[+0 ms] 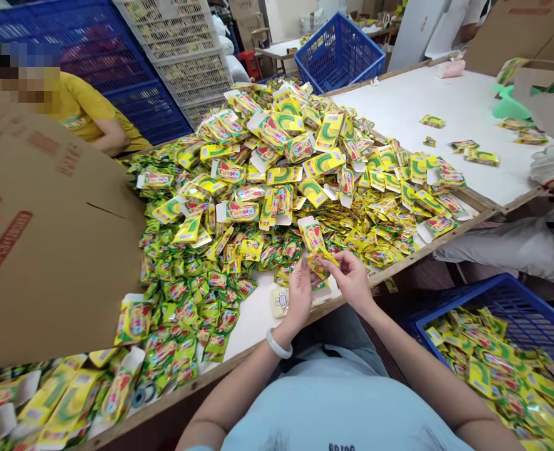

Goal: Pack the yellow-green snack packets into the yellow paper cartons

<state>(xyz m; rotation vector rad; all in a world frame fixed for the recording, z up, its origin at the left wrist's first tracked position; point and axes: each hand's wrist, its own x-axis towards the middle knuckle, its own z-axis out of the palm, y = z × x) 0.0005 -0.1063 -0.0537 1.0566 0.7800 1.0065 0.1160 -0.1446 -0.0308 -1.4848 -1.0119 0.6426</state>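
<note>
Both of my hands are at the near edge of the table, closed on a small yellow candy packet (pixel 320 260). My left hand (pixel 301 293), with a pale bangle at the wrist, grips its left side. My right hand (pixel 353 279) pinches the right side between thumb and fingers. Just beyond the packet, a small candy box (pixel 312 233) stands with its white flap up; whether my fingers touch it is hidden. Beneath my left hand lies a pale case (pixel 279 303) with a cartoon figure. Green candy sachets (pixel 187 319) spread to the left.
A heap of yellow boxes (pixel 277 175) rises beyond my hands. A large carton (pixel 51 238) stands at left, and a blue crate (pixel 530 307) of filled packets at lower right. A co-worker in a yellow shirt (pixel 86 109) sits far left; another's gloved hand (pixel 553 166) is at right.
</note>
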